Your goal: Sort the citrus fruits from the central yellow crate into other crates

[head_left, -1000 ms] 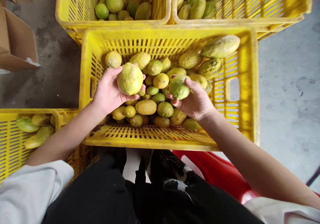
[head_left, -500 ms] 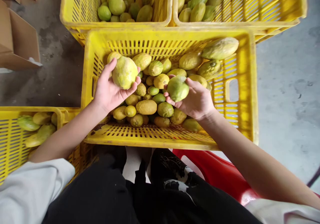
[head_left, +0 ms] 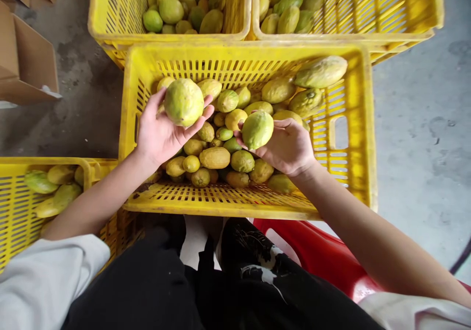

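My left hand (head_left: 162, 128) cradles a round yellow-green papaya (head_left: 184, 102) on its palm and fingers, above the left part of a yellow slatted crate (head_left: 250, 211). In my right hand (head_left: 289, 146) lies a smaller, greener papaya (head_left: 258, 130), its pointed end tilted toward me. Below both hands, papayas of many sizes cover the crate's bottom, among them an oblong yellow one (head_left: 215, 158). A long papaya (head_left: 321, 71) rests against the crate's far right corner. My fingers partly hide some of the fruit beneath.
Two more yellow crates, a left one (head_left: 169, 37) and a right one (head_left: 346, 37), stand beyond, each holding green papayas. Another crate (head_left: 18, 212) with several fruits sits at the lower left. An open cardboard box (head_left: 37, 55) is on the floor; a red stool (head_left: 324, 256) is near my legs.
Both papayas have turned in my hands and show other sides. My left fingers are spread a little wider, and the right thumb has come off the top of its fruit.
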Tool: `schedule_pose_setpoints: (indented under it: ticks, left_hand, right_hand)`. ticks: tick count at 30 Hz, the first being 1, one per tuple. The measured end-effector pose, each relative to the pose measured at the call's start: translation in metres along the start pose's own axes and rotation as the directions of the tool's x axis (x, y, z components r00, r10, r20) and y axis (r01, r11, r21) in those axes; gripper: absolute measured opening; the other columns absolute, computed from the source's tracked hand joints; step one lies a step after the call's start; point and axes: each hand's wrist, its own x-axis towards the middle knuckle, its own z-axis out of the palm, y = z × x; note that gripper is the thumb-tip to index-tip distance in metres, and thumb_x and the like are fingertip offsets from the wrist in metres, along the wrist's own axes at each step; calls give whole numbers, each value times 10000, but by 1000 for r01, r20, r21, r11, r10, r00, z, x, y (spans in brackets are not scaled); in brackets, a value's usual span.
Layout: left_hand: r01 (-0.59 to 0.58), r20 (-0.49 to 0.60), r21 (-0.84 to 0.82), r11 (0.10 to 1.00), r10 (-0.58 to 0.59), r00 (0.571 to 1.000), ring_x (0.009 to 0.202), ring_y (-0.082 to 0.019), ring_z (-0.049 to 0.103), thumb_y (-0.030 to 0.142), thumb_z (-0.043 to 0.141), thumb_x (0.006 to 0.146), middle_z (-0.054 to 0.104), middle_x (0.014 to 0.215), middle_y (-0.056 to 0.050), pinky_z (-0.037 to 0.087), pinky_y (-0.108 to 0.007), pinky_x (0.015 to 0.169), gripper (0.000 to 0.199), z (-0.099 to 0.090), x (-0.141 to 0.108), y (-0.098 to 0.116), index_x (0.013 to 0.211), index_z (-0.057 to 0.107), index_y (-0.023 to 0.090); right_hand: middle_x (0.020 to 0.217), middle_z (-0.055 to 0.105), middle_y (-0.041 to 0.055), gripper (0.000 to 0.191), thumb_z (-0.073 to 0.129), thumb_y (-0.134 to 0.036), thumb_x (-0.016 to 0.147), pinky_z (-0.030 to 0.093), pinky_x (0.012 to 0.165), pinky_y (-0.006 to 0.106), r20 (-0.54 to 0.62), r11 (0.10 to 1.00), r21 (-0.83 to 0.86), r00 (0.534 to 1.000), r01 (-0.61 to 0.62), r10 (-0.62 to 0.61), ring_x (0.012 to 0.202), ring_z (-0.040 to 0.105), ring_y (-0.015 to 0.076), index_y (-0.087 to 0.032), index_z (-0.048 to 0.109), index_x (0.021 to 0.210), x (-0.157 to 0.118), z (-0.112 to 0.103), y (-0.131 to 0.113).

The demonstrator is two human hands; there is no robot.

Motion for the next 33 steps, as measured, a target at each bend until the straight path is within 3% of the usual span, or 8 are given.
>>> schedule_pose_setpoints:
  ticks: [3,7,11,15,20,24,27,33]
  left_hand:
    - [-4,-49,24,1000,5,999,940,-185,744,613,422,1020,700,1177,-84,576,-149,530,484,1,-1,3,1347,541,276]
    - [-14,-66,43,999,17,998,817,-165,728,633,519,978,705,1084,-65,546,-150,479,471,-2,-1,4,1315,564,308]
    - [-34,-48,10,999,34,998,908,-185,747,555,466,1010,715,1092,-70,609,-186,599,414,-1,0,1,1310,562,287]
    - [-65,-53,-13,998,64,997,1117,-236,740,430,347,1040,708,1166,-89,663,-303,795,408,3,1,-3,1348,515,222]
    - [-19,-46,37,999,21,999,1142,-247,732,416,338,1064,692,1224,-92,661,-296,768,411,5,1,-4,1387,506,224]
    - [10,-13,67,998,-9,1000,849,-176,738,528,408,1049,703,1008,-78,615,-195,607,434,3,0,-3,1288,584,211]
    - [44,20,83,996,-46,999,656,-124,665,591,403,1034,677,882,-59,513,-139,454,469,3,0,-2,1182,621,203]
    - [58,-25,138,989,-55,998,572,-94,606,574,436,1025,669,845,-55,329,-101,335,432,4,1,2,1176,637,222]
  right_hand:
    - [915,723,93,481,782,-406,736,628,551,308,-36,999,-27,999,-23,22,718,674,225,-203,615,1139,0,-2,-1]
    - [846,700,39,383,835,-397,752,411,379,124,-55,999,-3,998,-32,32,624,593,124,-222,621,1018,0,-2,-3]
    - [907,711,10,329,784,-294,782,499,474,158,-91,999,-21,995,27,-29,720,647,150,-283,627,1071,-1,4,-2]
    - [1008,740,3,522,754,-163,675,637,677,275,-129,997,-60,990,43,-50,874,718,218,-296,620,1162,-3,9,0]
    - [1057,753,3,661,732,-103,596,668,837,378,-93,991,-114,992,75,-86,976,742,253,-276,593,1219,-2,9,3]
    - [988,751,-5,541,804,-189,705,646,656,242,-66,987,-152,995,60,-70,813,728,177,-296,607,1198,-4,8,5]
    - [927,733,-14,498,825,-269,742,513,448,156,-24,985,-169,1000,16,-20,588,617,106,-308,617,1193,-5,6,4]
    - [913,737,37,490,831,-360,768,474,410,185,-7,953,-301,999,37,-41,530,588,117,-260,639,1208,-4,3,4]
